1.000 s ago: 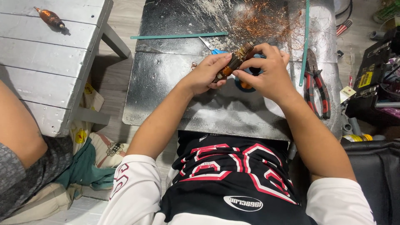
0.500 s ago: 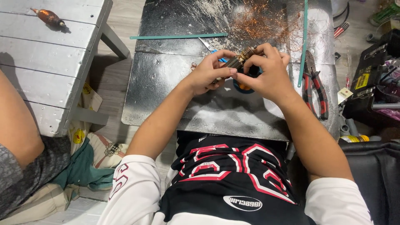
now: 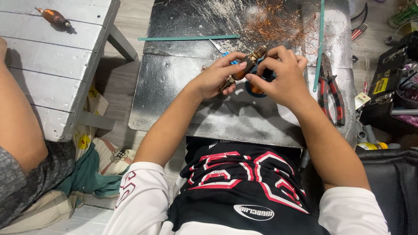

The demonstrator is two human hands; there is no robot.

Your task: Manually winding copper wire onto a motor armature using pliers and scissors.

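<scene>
2 hands meet over the middle of the metal-sheeted tabletop, both closed round 1 small copper-wound coil piece, a stubby brown-and-copper cylinder lying aslant, its brassy tip toward 1 o'clock. Left hand pinches the lower end w/ thumb and forefinger, other fingers curled under; something thin and blue shows just behind its fingertips, can't tell what. Right hand is cupped over the upper end, fingers bent and nearly closed, thumb pressing the piece from the 5 o'clock side. So the piece sits between the 2 hands, touching both, lifted just off the sheet.

Directly under the right hand's thumb lies a dark round part w/ an orange centre, mostly hidden.

As to progress, my guess: work on this piece is mid-way. Plenty of loose copper wire is strewn at 12 o'clock from the hands, which suggests stripping is well under way, yet the piece looks to have windings left on it. Another copper-wound piece rests well apart at 10 o'clock on the white slatted bench, whether finished or waiting I can't tell.

Red-handled pliers lie at 3 o'clock, near the right hand but untouched. 2 thin green strips: 1 flat at 11 o'clock, another running upright at 2 o'clock. Someone else's arm shows at far 9 o'clock, not involved.
</scene>
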